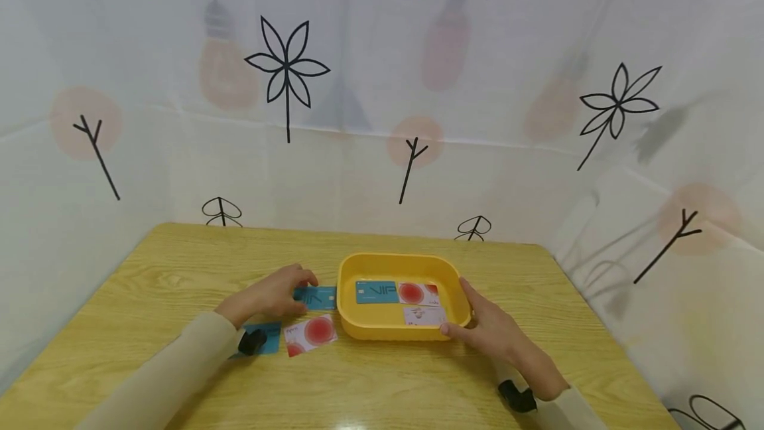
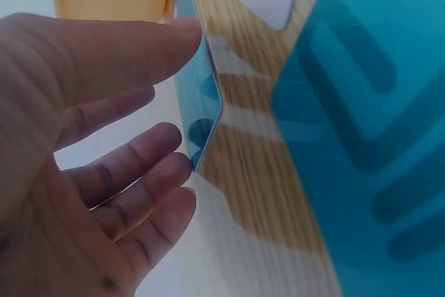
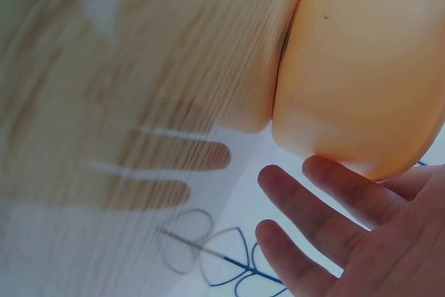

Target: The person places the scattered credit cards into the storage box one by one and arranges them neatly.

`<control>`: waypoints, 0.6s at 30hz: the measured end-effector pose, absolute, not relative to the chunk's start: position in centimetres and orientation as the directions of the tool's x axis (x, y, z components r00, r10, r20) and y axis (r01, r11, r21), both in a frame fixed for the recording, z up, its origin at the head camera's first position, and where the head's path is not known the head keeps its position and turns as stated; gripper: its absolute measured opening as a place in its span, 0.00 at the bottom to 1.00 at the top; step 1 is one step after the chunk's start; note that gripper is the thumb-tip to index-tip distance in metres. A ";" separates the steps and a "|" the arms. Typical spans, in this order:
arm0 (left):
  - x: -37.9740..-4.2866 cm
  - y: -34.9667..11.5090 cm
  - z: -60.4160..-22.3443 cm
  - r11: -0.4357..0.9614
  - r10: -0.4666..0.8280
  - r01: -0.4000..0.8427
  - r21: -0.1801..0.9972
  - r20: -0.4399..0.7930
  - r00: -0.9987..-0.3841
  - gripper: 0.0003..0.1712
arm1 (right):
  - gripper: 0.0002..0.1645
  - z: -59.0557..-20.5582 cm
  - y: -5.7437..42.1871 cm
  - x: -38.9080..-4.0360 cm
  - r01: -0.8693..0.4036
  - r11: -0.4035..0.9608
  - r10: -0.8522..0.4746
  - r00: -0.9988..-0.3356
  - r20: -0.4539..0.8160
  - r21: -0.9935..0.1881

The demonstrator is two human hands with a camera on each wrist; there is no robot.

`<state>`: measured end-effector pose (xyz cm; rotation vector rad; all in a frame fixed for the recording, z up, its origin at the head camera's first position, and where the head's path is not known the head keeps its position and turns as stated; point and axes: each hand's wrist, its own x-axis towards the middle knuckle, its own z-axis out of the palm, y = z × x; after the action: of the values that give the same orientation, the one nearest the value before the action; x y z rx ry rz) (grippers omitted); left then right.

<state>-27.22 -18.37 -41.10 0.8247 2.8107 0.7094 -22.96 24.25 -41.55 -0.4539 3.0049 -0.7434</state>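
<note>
In the head view, my left hand (image 1: 273, 294) holds a blue card (image 1: 319, 297) just left of the yellow tray (image 1: 403, 333). The left wrist view shows the thumb and fingertips at the edges of this blue card (image 2: 191, 78). My right hand (image 1: 495, 324) grips the right end of the tray, its thumb at the near corner and its fingers along the side. Seen from the right wrist, some fingers stand apart from the tray wall (image 3: 361, 67). Inside the tray lie a blue VIP card (image 1: 376, 292), a red-and-white card (image 1: 418, 293) and a pale card (image 1: 424, 316).
Another blue card (image 1: 271, 337) lies under the left wrist, partly hidden by the sleeve and a black wrist device. Beside it rests a white card with red circles (image 1: 312, 334). The wooden table (image 1: 382, 383) ends at a patterned white cloth (image 1: 358, 178).
</note>
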 end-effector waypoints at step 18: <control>-27.8 -18.4 -40.9 0.817 0.479 0.442 0.370 -0.008 -0.878 0.26 | 0.65 -41.6 24.2 -23.0 -0.276 0.845 -0.284 -0.957 0.053 -0.458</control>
<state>-27.82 -18.36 -40.92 0.7369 2.8983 0.5526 -22.96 24.25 -41.64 -0.4551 3.0009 -0.7412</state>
